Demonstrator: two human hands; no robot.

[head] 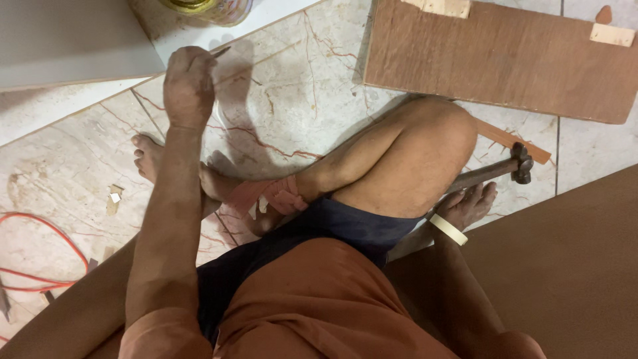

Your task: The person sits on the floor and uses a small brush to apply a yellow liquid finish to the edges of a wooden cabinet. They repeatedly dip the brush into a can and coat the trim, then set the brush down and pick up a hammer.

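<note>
I sit on a marble tile floor [292,86] with my legs folded. My left hand [189,83] reaches forward with its fingers pinched on a small nail [221,51], close to a white board [199,33] at the top. My right hand [468,203], wearing a pale wristband, lies behind my bent knee [425,146] and grips the handle of a hammer [515,165]. The hammer's dark head points right, just above the floor.
A brown plywood panel [505,56] with pale wood blocks lies at top right. A large brown board [571,266] covers the lower right. A red cable [40,252] loops at left, a glass jar [206,8] stands at top, and wood chips [114,198] are scattered.
</note>
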